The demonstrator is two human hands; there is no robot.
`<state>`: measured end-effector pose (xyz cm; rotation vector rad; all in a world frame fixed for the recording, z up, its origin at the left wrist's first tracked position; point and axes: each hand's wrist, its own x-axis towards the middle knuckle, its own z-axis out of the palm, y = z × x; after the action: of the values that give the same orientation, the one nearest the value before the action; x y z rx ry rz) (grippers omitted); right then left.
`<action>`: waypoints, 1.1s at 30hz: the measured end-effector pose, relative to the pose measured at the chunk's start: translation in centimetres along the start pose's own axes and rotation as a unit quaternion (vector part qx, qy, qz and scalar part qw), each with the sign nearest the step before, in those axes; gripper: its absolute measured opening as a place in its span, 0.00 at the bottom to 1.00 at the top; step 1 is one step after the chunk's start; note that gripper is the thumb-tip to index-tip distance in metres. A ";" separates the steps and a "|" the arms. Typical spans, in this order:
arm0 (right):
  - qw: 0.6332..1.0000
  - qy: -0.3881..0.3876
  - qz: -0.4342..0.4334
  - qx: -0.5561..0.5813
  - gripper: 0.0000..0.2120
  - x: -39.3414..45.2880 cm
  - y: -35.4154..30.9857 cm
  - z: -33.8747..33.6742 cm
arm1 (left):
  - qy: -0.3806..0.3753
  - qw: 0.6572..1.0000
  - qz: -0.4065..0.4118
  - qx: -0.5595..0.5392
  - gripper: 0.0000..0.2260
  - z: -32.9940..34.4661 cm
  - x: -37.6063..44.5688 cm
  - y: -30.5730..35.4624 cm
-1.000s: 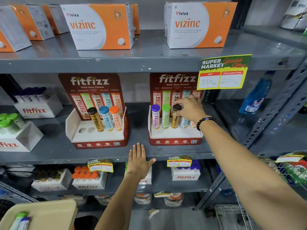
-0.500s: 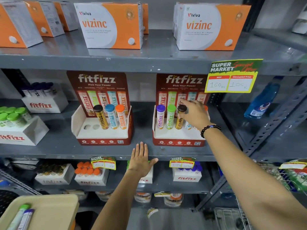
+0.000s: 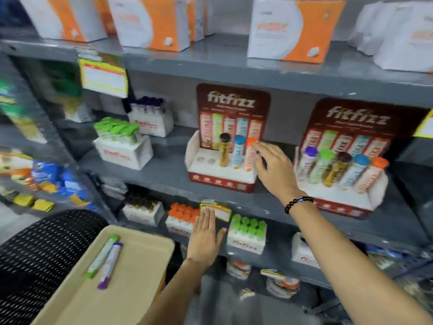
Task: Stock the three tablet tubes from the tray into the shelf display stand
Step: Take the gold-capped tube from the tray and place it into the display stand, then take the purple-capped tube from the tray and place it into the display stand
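Observation:
On the beige tray (image 3: 131,287) at the lower left lie a green-capped tube (image 3: 103,255) and a purple-capped tube (image 3: 110,265), side by side. The right fitfizz display stand (image 3: 342,202) on the middle shelf holds several tubes, among them a brown-capped one (image 3: 337,168). The left display stand (image 3: 222,177) holds three tubes and shows two vacant holes (image 3: 205,160). My right hand (image 3: 274,167) is open and holds nothing, between the two stands, its fingertips near the left stand's orange tube (image 3: 250,156). My left hand (image 3: 205,238) lies flat and open against the shelf edge below.
White fitfizz boxes with green (image 3: 123,146), orange (image 3: 181,219) and purple caps (image 3: 150,118) stand on the shelves. Orange and white cartons (image 3: 154,24) line the top shelf. A black mesh chair back (image 3: 44,252) is under the tray. Price tags (image 3: 103,78) hang from shelf edges.
My right hand has let go of the brown-capped tube in the right stand and moved left. The view has swung left and down, so the tray shows more fully.

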<state>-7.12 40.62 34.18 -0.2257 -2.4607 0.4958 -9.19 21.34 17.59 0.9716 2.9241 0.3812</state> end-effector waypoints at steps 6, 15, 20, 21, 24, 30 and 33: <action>0.990 -0.113 -0.046 0.064 0.17 -1.4 -11.0 11.6 | 0.008 0.985 -0.160 -0.066 0.28 2.3 -9.2 -12.1; 0.907 -0.393 -0.130 0.076 0.16 -7.8 -20.1 27.7 | -0.030 0.918 -0.365 -0.152 0.29 10.4 -21.1 -16.0; 0.843 -0.524 -0.118 0.035 0.12 -11.3 -21.2 34.6 | -0.114 0.881 -0.434 -0.151 0.36 12.9 -21.0 -15.3; 0.836 -0.537 -0.107 0.034 0.12 -12.0 -21.4 35.7 | -0.123 0.872 -0.448 -0.151 0.36 13.1 -20.8 -15.3; 0.831 -0.553 -0.037 0.049 0.12 -13.5 -22.0 38.7 | -0.126 0.851 -0.483 -0.167 0.36 13.4 -20.7 -14.9; 0.836 -0.515 0.166 0.092 0.22 -14.4 -23.8 43.2 | -0.058 0.852 -0.504 -0.131 0.33 13.3 -20.7 -14.6; 0.833 -0.483 0.250 0.104 0.29 -14.7 -24.7 45.3 | -0.053 0.855 -0.502 -0.118 0.34 13.7 -20.6 -14.5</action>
<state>-23.64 0.59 2.47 -0.6744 -3.2708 1.3744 0.44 0.85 -0.12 -0.5734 2.6998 0.5416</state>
